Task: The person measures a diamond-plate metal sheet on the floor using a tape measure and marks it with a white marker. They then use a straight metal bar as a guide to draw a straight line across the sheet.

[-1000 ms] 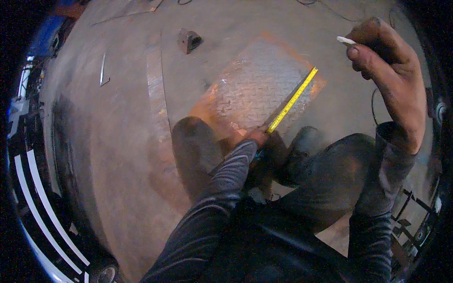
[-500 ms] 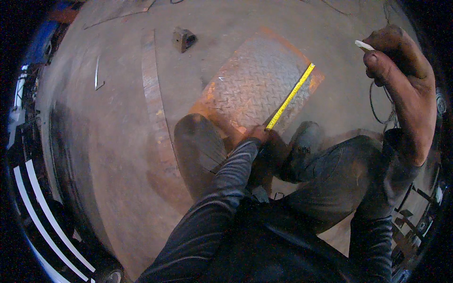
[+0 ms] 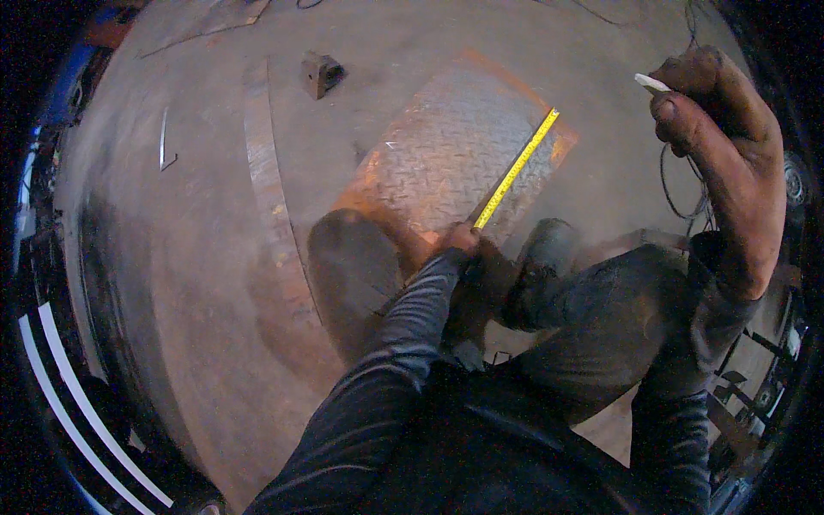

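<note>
A yellow tape measure (image 3: 517, 168) is stretched across a rusty steel checker plate (image 3: 455, 129) that lies on the floor between and beyond my knees. My left hand (image 3: 461, 238) is closed at the tape's near end, by the plate's near edge; the tape's case is hidden. The tape's far end lies close to the plate's far right corner. Raised at the right, well off the floor, my right hand (image 3: 721, 129) pinches a short white piece of chalk (image 3: 651, 83) between thumb and fingers. A small white mark (image 3: 391, 145) shows on the plate's left side.
A long flat metal strip (image 3: 266, 163) lies left of the plate. Beyond it stands a small rusty metal block (image 3: 322, 75). A thin bent rod (image 3: 164, 146) lies farther left. Cable loops (image 3: 682, 193) hang or lie behind my right wrist. Two pale strips (image 3: 81, 412) run along the lower left.
The whole scene has shifted slightly left as my view moved. Both hands keep their hold, the left at the tape, the right on the chalk.
</note>
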Demonstrator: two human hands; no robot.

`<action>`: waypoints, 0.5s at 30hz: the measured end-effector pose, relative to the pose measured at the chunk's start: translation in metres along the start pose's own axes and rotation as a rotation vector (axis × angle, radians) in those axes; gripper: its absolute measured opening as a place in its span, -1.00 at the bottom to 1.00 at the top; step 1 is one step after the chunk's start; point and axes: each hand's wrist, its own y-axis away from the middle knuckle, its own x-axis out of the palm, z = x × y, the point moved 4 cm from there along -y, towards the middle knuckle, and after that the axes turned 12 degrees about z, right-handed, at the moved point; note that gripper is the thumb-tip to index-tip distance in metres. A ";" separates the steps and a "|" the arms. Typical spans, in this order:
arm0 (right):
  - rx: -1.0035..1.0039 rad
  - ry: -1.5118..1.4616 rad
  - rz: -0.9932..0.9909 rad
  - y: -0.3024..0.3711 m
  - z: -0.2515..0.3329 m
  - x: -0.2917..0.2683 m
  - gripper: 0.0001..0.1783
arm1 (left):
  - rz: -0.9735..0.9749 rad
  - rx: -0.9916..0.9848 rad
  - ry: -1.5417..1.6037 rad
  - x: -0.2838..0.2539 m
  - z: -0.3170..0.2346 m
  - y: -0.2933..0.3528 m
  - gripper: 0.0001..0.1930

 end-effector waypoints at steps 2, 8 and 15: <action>0.004 0.017 -0.007 0.001 0.001 0.000 -0.76 | 0.007 0.015 0.003 -0.003 -0.001 -0.002 -0.63; -0.226 -0.085 -0.137 0.008 0.004 0.021 -0.76 | -0.027 0.074 -0.018 -0.007 0.008 -0.002 -0.54; 0.011 0.032 -0.050 0.010 -0.008 -0.005 -0.72 | 0.079 -0.013 -0.035 0.008 0.013 -0.004 -0.50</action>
